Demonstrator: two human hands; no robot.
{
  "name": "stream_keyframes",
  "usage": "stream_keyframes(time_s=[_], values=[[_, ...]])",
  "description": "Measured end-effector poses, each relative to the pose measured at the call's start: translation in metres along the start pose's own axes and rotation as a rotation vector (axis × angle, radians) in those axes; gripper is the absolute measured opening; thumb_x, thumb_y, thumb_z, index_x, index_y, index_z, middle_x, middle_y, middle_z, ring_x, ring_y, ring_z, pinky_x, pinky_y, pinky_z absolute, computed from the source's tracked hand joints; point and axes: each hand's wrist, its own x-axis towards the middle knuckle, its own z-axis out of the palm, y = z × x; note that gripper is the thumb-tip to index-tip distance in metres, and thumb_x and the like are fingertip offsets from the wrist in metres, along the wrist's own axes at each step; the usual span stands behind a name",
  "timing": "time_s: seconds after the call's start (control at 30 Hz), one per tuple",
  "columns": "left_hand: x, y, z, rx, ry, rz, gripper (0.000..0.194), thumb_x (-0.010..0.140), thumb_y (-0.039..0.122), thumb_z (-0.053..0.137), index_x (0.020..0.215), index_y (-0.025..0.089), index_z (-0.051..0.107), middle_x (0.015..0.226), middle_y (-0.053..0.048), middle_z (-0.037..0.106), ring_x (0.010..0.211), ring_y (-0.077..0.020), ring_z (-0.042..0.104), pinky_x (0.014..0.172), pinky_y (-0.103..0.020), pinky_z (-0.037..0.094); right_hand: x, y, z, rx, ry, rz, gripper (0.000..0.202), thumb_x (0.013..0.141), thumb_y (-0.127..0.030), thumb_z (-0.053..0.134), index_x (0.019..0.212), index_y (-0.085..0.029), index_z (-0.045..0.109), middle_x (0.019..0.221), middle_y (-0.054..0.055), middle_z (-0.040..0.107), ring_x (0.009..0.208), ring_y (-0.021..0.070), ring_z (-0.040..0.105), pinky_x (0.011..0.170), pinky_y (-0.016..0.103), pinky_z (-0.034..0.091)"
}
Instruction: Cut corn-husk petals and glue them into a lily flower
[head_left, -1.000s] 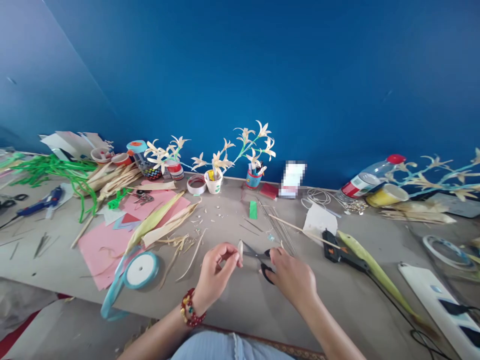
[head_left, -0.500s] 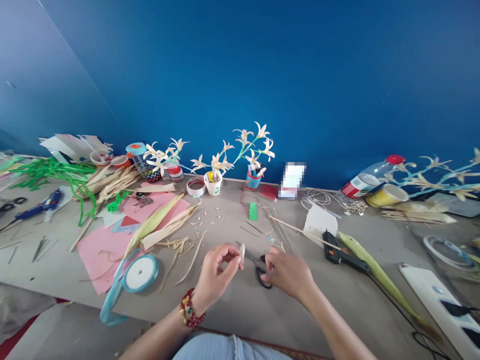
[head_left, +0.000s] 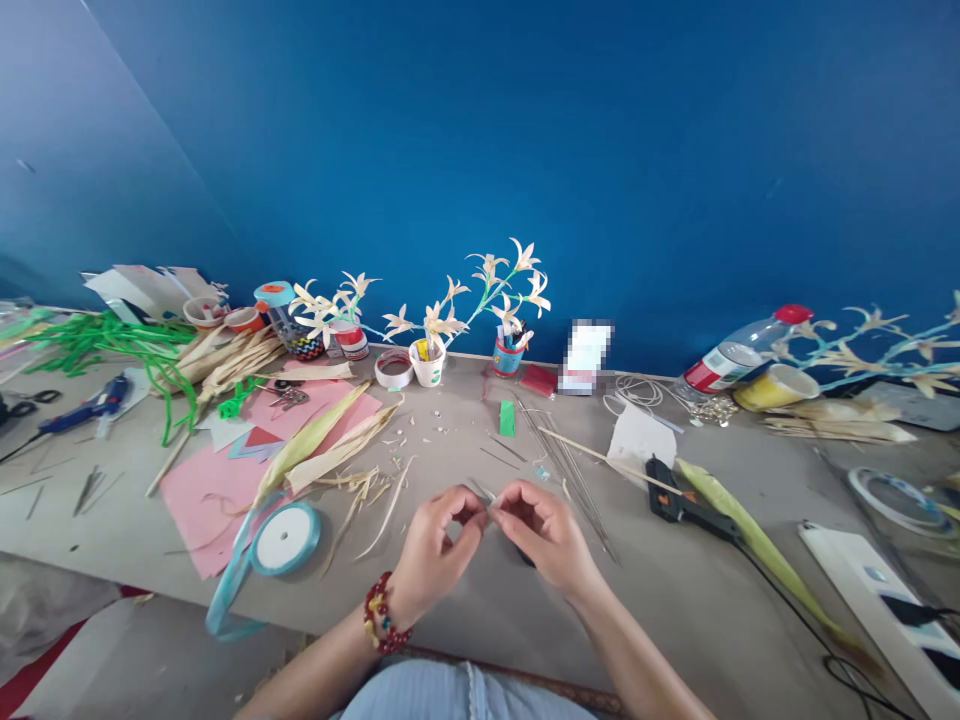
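Both hands meet at the fingertips over the near middle of the table. My left hand (head_left: 442,540), with red beads at the wrist, pinches a small pale piece, mostly hidden between the fingers. My right hand (head_left: 541,530) is closed in a pinch against the same spot; whether it grips the piece too is hard to make out. Scissors (head_left: 481,488) lie beneath the hands, with the blades showing above the fingers and the handles largely covered by my right hand.
Left are a blue ribbon roll (head_left: 285,538), pink paper (head_left: 202,510) and dried husks (head_left: 322,440). Husk flowers (head_left: 442,325) stand in cups at the back. Thin wires (head_left: 566,465), a black glue gun (head_left: 682,505) and a power strip (head_left: 870,600) lie right.
My right hand has left the scissors' handles and moved left to meet my left hand. The pale piece, upright in my left fingers before, is now mostly covered.
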Motion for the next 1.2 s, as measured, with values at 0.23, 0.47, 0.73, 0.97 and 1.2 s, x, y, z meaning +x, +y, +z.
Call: stream_keyframes(time_s=[0.23,0.47,0.73,0.97,1.2], values=[[-0.004,-0.010,0.005,-0.008,0.002,-0.021,0.018,0.087,0.025,0.055,0.071,0.018,0.054,0.067,-0.001,0.059,0.064,-0.0134,0.053,0.063,-0.024,0.041,-0.005,0.005,0.008,0.141,0.120,0.097,0.025,0.080,-0.042,0.067,0.075,-0.018,0.063,0.060,-0.004,0.051,0.049,0.0086,0.038,0.045,0.020,0.030],[-0.002,-0.015,0.008,-0.630,-0.142,-0.292,0.035,0.091,0.044,0.050,0.077,0.015,0.061,0.075,-0.006,0.061,0.067,-0.0149,0.056,0.067,-0.029,0.046,-0.008,0.015,0.002,0.220,0.099,0.019,0.018,0.085,-0.036,0.066,0.080,-0.019,0.064,0.065,-0.003,0.055,0.050,0.0092,0.045,0.048,0.022,0.036],[0.003,-0.022,0.006,-1.129,-0.353,-0.607,0.019,0.081,0.030,0.067,0.074,0.015,0.059,0.068,-0.003,0.057,0.057,-0.0106,0.053,0.060,-0.025,0.046,-0.004,0.015,-0.009,0.224,-0.013,-0.218,0.008,0.085,-0.030,0.068,0.084,-0.022,0.071,0.087,0.006,0.065,0.080,0.0191,0.063,0.074,0.033,0.050],[0.001,-0.019,0.000,-1.220,-0.399,-0.649,0.011,0.081,0.019,0.065,0.074,0.013,0.059,0.064,-0.001,0.054,0.056,-0.0090,0.049,0.059,-0.024,0.045,-0.002,0.018,-0.021,0.020,-0.128,-0.368,0.014,0.091,-0.032,0.061,0.094,-0.023,0.071,0.097,0.009,0.067,0.092,0.0224,0.063,0.079,0.034,0.051],[0.002,-0.015,-0.005,-0.866,-0.098,-0.365,0.014,0.081,0.024,0.071,0.076,0.012,0.065,0.068,-0.001,0.059,0.062,-0.0078,0.053,0.064,-0.020,0.042,0.025,0.036,-0.100,-1.316,0.273,-0.201,0.019,0.092,-0.025,0.053,0.101,-0.018,0.068,0.104,0.011,0.067,0.094,0.0270,0.057,0.083,0.037,0.042]])
